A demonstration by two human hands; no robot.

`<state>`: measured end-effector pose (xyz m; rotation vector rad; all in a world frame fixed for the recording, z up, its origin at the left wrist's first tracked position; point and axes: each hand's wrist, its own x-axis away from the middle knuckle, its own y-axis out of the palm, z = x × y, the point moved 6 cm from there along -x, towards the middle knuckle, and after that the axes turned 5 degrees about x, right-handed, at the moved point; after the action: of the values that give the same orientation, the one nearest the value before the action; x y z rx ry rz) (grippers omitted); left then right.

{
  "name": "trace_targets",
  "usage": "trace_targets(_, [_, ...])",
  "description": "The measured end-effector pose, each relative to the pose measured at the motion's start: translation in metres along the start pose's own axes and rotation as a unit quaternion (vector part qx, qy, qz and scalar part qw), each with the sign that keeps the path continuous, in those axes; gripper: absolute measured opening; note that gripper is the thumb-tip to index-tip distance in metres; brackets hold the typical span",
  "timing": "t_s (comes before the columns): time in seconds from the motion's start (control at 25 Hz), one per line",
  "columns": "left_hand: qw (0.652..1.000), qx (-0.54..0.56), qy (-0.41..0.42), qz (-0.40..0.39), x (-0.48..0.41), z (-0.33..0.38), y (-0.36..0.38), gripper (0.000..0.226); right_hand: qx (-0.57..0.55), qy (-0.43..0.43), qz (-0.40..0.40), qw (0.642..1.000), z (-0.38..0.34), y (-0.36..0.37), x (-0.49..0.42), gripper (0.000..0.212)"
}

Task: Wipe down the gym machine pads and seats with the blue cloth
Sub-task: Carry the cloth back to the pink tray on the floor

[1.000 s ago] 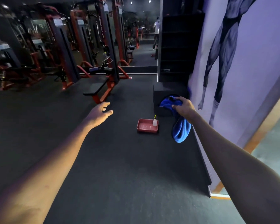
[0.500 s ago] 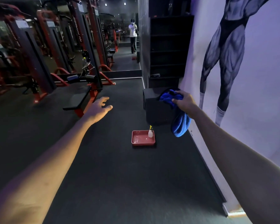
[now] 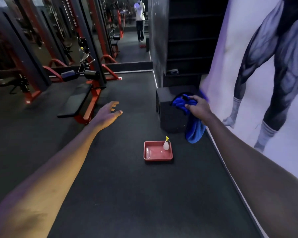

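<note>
The right hand (image 3: 199,108) grips the blue cloth (image 3: 194,129), fingers curled round it. The left hand (image 3: 107,115) hangs empty, fingers loosely apart.

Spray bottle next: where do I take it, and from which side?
Take the bottle round its white body, just under the yellow trigger head, coming from above and the near left. It stands upright in the tray's far right corner, so two walls crowd its far and right sides.

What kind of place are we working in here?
A gym, most likely: red-framed weight machines on the left, a padded bench beside them, and a muscle-figure mural on the right wall.
</note>
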<state>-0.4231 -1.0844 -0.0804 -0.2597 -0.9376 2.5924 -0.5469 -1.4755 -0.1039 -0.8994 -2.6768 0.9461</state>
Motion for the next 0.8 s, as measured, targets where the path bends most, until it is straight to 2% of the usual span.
trace_targets(0.2, [0.998, -0.004, -0.038, -0.046, -0.119, -0.069, 0.037, 0.056, 0.032, 0.04, -0.039, 0.998, 0.029, 0.094, -0.113, 0.046])
trace_targets(0.44, [0.992, -0.012, -0.071, -0.103, -0.243, -0.16, 0.092, 0.05, 0.144, 0.086, -0.106, 0.98, 0.066, 0.211, -0.205, 0.051])
trace_targets(0.68, [0.969, -0.046, -0.147, -0.193, -0.334, -0.255, 0.181, 0.052, 0.17, 0.171, -0.177, 0.954, 0.16, 0.326, -0.278, 0.052])
trace_targets(0.8, [0.958, -0.035, -0.189, -0.212, -0.388, -0.314, 0.242, 0.054, 0.185, 0.2, -0.212, 0.938, 0.221, 0.393, -0.327, 0.052])
